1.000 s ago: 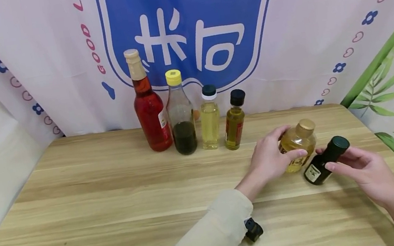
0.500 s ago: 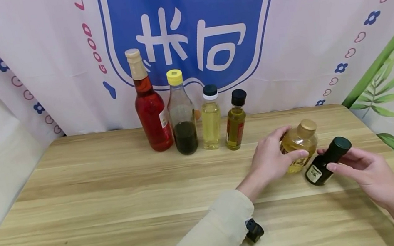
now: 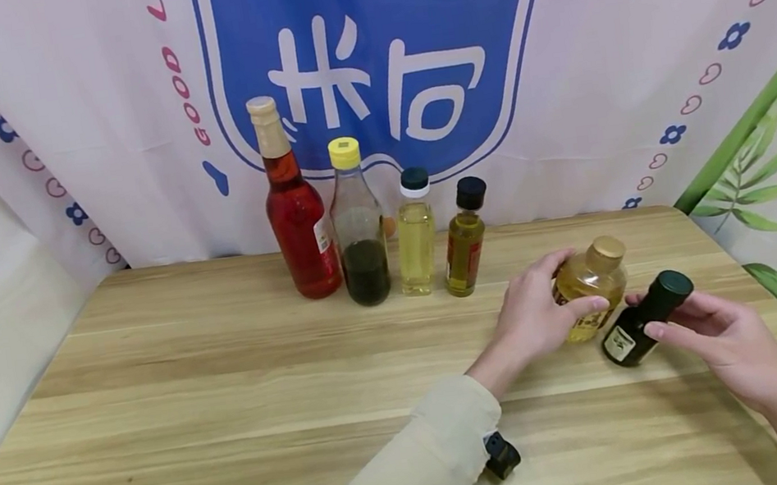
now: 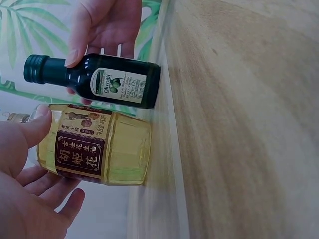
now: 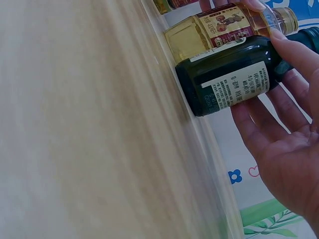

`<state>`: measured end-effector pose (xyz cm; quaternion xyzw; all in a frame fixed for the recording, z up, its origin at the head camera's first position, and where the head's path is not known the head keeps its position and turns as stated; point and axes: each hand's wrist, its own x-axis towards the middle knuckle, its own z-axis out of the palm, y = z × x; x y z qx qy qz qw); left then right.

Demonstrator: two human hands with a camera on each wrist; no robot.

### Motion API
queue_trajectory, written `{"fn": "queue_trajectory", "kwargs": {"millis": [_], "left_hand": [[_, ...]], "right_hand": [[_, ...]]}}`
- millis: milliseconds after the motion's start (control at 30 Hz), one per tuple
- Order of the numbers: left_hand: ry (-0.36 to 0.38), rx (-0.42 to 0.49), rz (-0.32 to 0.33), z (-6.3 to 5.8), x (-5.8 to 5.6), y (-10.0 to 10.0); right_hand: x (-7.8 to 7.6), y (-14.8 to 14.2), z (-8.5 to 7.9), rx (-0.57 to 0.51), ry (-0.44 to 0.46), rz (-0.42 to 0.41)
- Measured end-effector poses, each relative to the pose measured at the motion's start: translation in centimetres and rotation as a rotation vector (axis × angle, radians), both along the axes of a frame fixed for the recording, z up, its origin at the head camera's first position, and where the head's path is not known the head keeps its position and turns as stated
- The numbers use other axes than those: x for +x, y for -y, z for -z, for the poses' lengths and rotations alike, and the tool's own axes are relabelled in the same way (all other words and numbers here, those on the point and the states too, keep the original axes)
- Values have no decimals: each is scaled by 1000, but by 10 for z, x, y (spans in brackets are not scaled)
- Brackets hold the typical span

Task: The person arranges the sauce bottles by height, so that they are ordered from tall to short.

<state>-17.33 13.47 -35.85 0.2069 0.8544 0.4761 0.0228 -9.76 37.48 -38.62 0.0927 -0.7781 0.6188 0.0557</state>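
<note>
On the right side of the table, my left hand (image 3: 535,309) grips a squat bottle of golden oil (image 3: 588,285) with a tan cap and a dark red label. My right hand (image 3: 733,339) holds a small dark green olive oil bottle (image 3: 642,323) by its upper body, thumb on the near side. The left wrist view shows the olive oil bottle (image 4: 117,82) close beside the golden oil bottle (image 4: 102,144), both with their bases at the table top. White label text faces the camera on the olive oil bottle (image 5: 234,79) in the right wrist view.
Along the back stand a tall red bottle (image 3: 301,230), a yellow-capped bottle of dark liquid (image 3: 363,254), a pale oil bottle (image 3: 416,243) and a small black-capped oil bottle (image 3: 465,248). Behind them hangs a printed curtain (image 3: 563,102). The wooden table (image 3: 236,430) extends left.
</note>
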Motion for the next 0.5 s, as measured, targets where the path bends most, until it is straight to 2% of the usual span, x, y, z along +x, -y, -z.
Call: {"fn": "queue_trajectory", "kwargs": {"millis": [500], "left_hand": [[32, 27, 37, 0, -3, 5]], "right_hand": [[0, 0, 1, 7, 2, 10]]}}
